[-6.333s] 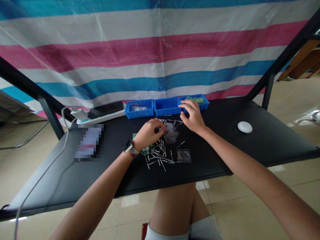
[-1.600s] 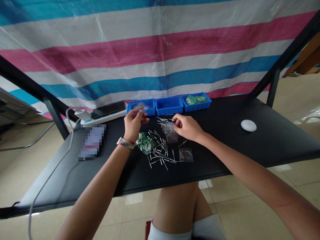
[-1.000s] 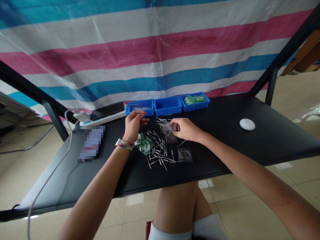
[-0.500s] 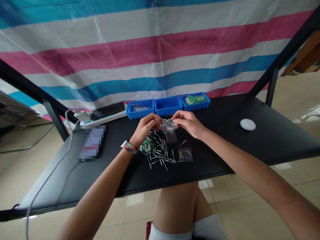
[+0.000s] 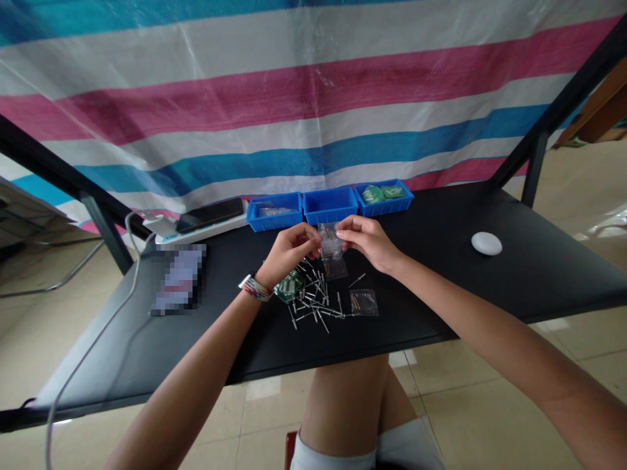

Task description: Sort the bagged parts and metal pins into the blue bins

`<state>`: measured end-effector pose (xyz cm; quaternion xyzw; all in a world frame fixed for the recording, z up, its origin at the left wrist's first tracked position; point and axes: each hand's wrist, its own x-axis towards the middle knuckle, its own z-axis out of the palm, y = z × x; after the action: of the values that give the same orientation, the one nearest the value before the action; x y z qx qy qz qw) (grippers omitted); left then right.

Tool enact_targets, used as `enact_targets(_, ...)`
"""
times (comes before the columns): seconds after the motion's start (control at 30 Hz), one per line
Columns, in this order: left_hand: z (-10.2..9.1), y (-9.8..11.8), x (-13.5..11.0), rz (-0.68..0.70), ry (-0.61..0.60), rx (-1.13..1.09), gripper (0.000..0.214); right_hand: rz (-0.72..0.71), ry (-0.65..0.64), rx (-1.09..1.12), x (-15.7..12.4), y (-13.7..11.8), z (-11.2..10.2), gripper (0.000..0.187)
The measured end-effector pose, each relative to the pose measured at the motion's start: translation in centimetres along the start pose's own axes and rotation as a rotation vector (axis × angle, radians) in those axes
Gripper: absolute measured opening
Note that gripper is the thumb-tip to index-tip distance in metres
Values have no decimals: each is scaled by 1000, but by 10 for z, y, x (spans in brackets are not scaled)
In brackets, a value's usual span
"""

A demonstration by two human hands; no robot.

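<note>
Between my two hands is a small clear plastic bag (image 5: pixel 330 241) with thin pieces showing inside. My left hand (image 5: pixel 292 251), with a woven band at the wrist, pinches its left edge. The thumb and fingertips of my right hand (image 5: pixel 366 240) close on its right edge. Just below, another clear bag (image 5: pixel 336 268) lies on the black table. Loose pop rivets (image 5: pixel 313 300) are scattered in a heap nearer me, beside a green bag (image 5: pixel 289 287) partly covered by my left hand. To their right lies a clear bag with copper-coloured pins (image 5: pixel 364 303).
Three blue bins line the table's back: the left bin (image 5: pixel 274 222) holds clear bags, the middle bin (image 5: pixel 331 214) shows its bare floor, the right bin (image 5: pixel 385 207) holds green packets. A power strip (image 5: pixel 206 232) carries a phone (image 5: pixel 210 215). A white round object (image 5: pixel 486 243) sits right.
The clear bag between my hands has been spread flatter and stands more upright, its contents now showing. My left fingers have shifted slightly right along it. The rivets on the table look unchanged.
</note>
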<state>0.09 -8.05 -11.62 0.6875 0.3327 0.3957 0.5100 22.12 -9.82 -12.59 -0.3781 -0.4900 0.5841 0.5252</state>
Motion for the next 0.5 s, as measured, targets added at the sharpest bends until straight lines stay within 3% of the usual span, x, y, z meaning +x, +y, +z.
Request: enact_targets(0.5, 1, 2, -1, 3, 23, -24, 34, 42, -32, -65, -1, 1, 1, 35)
